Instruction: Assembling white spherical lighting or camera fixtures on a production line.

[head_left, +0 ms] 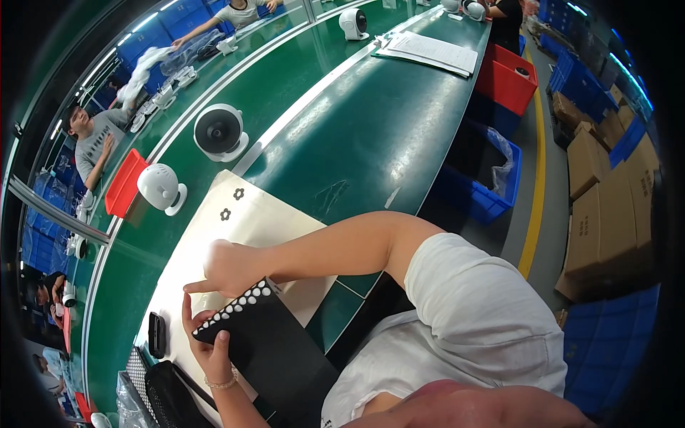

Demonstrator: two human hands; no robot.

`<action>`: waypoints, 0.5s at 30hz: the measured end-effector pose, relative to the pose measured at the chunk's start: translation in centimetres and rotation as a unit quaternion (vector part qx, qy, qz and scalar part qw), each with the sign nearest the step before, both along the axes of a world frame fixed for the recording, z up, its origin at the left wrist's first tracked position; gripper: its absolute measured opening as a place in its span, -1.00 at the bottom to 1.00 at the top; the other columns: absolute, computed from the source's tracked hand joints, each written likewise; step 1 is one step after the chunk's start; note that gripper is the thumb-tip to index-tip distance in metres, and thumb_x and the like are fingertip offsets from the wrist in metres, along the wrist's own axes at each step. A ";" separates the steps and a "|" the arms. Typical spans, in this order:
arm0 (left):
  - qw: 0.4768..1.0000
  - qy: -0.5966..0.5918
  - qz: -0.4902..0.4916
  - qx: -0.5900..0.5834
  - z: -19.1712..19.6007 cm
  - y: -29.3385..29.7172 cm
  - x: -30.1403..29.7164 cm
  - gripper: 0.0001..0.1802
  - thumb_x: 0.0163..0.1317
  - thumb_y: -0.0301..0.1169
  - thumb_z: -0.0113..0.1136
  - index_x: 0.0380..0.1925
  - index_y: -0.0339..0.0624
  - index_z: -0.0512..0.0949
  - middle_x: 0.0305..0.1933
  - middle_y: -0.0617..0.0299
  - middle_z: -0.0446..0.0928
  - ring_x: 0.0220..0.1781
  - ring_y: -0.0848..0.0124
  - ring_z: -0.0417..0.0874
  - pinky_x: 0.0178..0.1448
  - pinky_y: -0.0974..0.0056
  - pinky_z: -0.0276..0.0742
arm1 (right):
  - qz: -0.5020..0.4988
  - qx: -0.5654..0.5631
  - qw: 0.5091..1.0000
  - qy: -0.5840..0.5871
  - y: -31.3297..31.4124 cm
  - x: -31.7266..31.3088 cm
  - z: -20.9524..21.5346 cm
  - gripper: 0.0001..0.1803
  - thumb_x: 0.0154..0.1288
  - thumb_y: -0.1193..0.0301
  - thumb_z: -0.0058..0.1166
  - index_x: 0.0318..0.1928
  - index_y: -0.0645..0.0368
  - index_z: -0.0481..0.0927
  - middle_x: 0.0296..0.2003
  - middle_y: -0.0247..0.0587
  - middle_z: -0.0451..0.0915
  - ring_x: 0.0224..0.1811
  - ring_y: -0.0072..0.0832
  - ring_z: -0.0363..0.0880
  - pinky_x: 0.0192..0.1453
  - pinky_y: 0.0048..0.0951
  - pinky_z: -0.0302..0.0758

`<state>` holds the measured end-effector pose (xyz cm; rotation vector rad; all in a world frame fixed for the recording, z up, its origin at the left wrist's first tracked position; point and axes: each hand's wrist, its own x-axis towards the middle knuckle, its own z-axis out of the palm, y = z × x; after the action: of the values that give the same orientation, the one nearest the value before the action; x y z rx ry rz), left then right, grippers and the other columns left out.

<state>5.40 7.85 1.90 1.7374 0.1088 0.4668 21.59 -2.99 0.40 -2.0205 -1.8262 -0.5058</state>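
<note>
The head view shows, counting from its middle, the left hand [215, 358] between 7 and 8 o'clock, pinching the top corner of a black sheet [282, 357] with its thumb in front. The black sheet is at 7 o'clock, tilted, with a row of round white dots [237, 307] along its top edge. The right hand [234, 268] is at 8 o'clock, one finger stretched out close to the left pointing finger; I cannot tell if it holds anything. Below the hands lies a pale mat [265, 207] with two dark flower shapes [238, 193]. A small black case [157, 335] sits at 8 o'clock. Two round white gadgets stand on the green table [357, 135]: one [219, 133] at 10 o'clock, one [163, 187] at 9, beside a red tray [125, 184].
</note>
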 end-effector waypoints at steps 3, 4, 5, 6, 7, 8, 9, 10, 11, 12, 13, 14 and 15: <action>1.000 0.000 0.000 -0.002 0.3 -0.2 0.1 0.02 -0.19 -0.17 0.38 0.24 -0.23 0.03 -0.29 0.31 0.38 -0.29 0.60 0.36 -0.21 0.56 0.27 | 0.003 0.034 0.999 -0.021 0.1 0.1 -0.2 -0.38 0.05 0.25 -0.08 0.21 -0.22 0.20 -0.57 -0.35 0.50 -0.51 -0.38 0.50 -0.28 -0.39 0.28; 1.000 -0.005 0.001 -0.007 0.4 -0.3 0.2 0.01 -0.19 -0.18 0.38 0.24 -0.23 0.04 -0.30 0.33 0.37 -0.31 0.61 0.35 -0.22 0.57 0.26 | 0.003 0.030 0.999 -0.020 0.1 0.1 -0.2 -0.39 0.05 0.25 -0.08 0.20 -0.22 0.21 -0.56 -0.35 0.50 -0.50 -0.38 0.50 -0.27 -0.39 0.28; 1.000 -0.012 0.000 -0.011 0.5 -0.4 0.2 0.00 -0.19 -0.19 0.39 0.23 -0.23 0.04 -0.31 0.34 0.36 -0.33 0.61 0.35 -0.23 0.58 0.25 | 0.002 0.030 0.999 -0.021 0.0 0.1 -0.1 -0.39 0.05 0.25 -0.08 0.20 -0.22 0.21 -0.56 -0.35 0.50 -0.50 -0.38 0.50 -0.27 -0.39 0.28; 1.000 -0.013 -0.001 -0.011 0.4 -0.3 0.2 0.00 -0.19 -0.19 0.39 0.23 -0.23 0.04 -0.31 0.34 0.36 -0.33 0.61 0.35 -0.23 0.58 0.25 | 0.006 0.035 0.999 -0.017 -0.1 0.0 -0.2 -0.40 0.05 0.25 -0.08 0.19 -0.23 0.22 -0.55 -0.35 0.51 -0.49 -0.38 0.51 -0.27 -0.38 0.28; 1.000 -0.015 -0.004 -0.011 0.3 -0.2 0.1 -0.02 -0.19 -0.20 0.39 0.22 -0.23 0.05 -0.32 0.35 0.35 -0.34 0.62 0.34 -0.24 0.59 0.25 | 0.010 0.039 0.999 -0.013 -0.2 0.0 -0.1 -0.41 0.05 0.25 -0.08 0.18 -0.25 0.23 -0.54 -0.35 0.51 -0.47 -0.37 0.51 -0.26 -0.37 0.27; 1.000 -0.015 -0.004 -0.010 0.2 0.0 0.1 -0.03 -0.19 -0.21 0.39 0.20 -0.23 0.06 -0.33 0.37 0.34 -0.36 0.63 0.34 -0.25 0.59 0.24 | 0.010 0.039 0.999 -0.012 -0.1 0.0 -0.1 -0.41 0.05 0.25 -0.08 0.18 -0.25 0.23 -0.54 -0.35 0.51 -0.47 -0.37 0.51 -0.26 -0.37 0.27; 1.000 -0.015 -0.003 -0.010 0.2 0.1 0.1 -0.03 -0.19 -0.21 0.39 0.20 -0.23 0.06 -0.33 0.37 0.34 -0.36 0.63 0.34 -0.25 0.59 0.24 | 0.011 0.033 0.999 -0.008 -0.1 0.0 0.0 -0.41 0.05 0.25 -0.08 0.17 -0.26 0.23 -0.54 -0.36 0.51 -0.46 -0.37 0.51 -0.25 -0.37 0.27; 1.000 -0.015 0.001 -0.010 0.2 0.2 0.1 -0.05 -0.18 -0.22 0.38 0.19 -0.23 0.07 -0.34 0.38 0.34 -0.37 0.63 0.34 -0.26 0.59 0.23 | 0.012 0.026 1.000 -0.003 -0.1 0.0 0.1 -0.42 0.05 0.25 -0.08 0.17 -0.27 0.23 -0.53 -0.36 0.52 -0.44 -0.37 0.51 -0.24 -0.37 0.27; 1.000 -0.015 0.004 -0.010 0.2 0.2 0.2 -0.06 -0.18 -0.23 0.38 0.19 -0.23 0.07 -0.34 0.38 0.34 -0.38 0.63 0.34 -0.27 0.60 0.23 | 0.011 0.026 1.000 -0.002 -0.2 0.0 0.2 -0.42 0.05 0.25 -0.08 0.17 -0.27 0.23 -0.53 -0.36 0.52 -0.44 -0.37 0.51 -0.24 -0.37 0.27; 1.000 -0.015 0.004 -0.011 0.2 0.1 0.2 -0.06 -0.18 -0.23 0.38 0.19 -0.23 0.07 -0.34 0.38 0.34 -0.38 0.63 0.34 -0.27 0.60 0.23 | 0.011 0.019 1.000 -0.001 -0.2 0.0 0.3 -0.42 0.05 0.25 -0.08 0.16 -0.27 0.23 -0.53 -0.36 0.52 -0.44 -0.37 0.52 -0.23 -0.36 0.27; 1.000 -0.012 0.002 -0.014 0.2 0.1 0.2 -0.08 -0.18 -0.25 0.37 0.18 -0.23 0.08 -0.35 0.39 0.34 -0.39 0.64 0.33 -0.27 0.60 0.22 | 0.010 0.013 1.000 -0.001 -0.2 0.0 0.3 -0.43 0.05 0.25 -0.08 0.15 -0.27 0.24 -0.53 -0.36 0.52 -0.43 -0.37 0.52 -0.22 -0.36 0.27; 1.000 -0.010 0.001 -0.017 0.3 0.1 0.2 -0.09 -0.17 -0.26 0.36 0.17 -0.23 0.08 -0.35 0.39 0.34 -0.39 0.64 0.33 -0.28 0.59 0.21 | 0.010 0.013 1.000 0.000 -0.2 0.0 0.2 -0.43 0.05 0.25 -0.08 0.15 -0.27 0.24 -0.53 -0.36 0.52 -0.43 -0.37 0.52 -0.22 -0.36 0.27; 1.000 -0.010 0.001 -0.017 0.2 0.2 0.2 -0.09 -0.17 -0.26 0.36 0.17 -0.23 0.08 -0.35 0.39 0.34 -0.39 0.64 0.33 -0.28 0.59 0.21 | 0.013 0.014 1.000 -0.001 -0.2 0.0 0.2 -0.44 0.05 0.25 -0.08 0.15 -0.26 0.24 -0.52 -0.35 0.52 -0.42 -0.36 0.52 -0.21 -0.35 0.28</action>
<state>5.58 8.00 2.10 1.6989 0.1040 0.4816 21.58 -3.20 0.57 -1.9759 -1.8340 -0.5219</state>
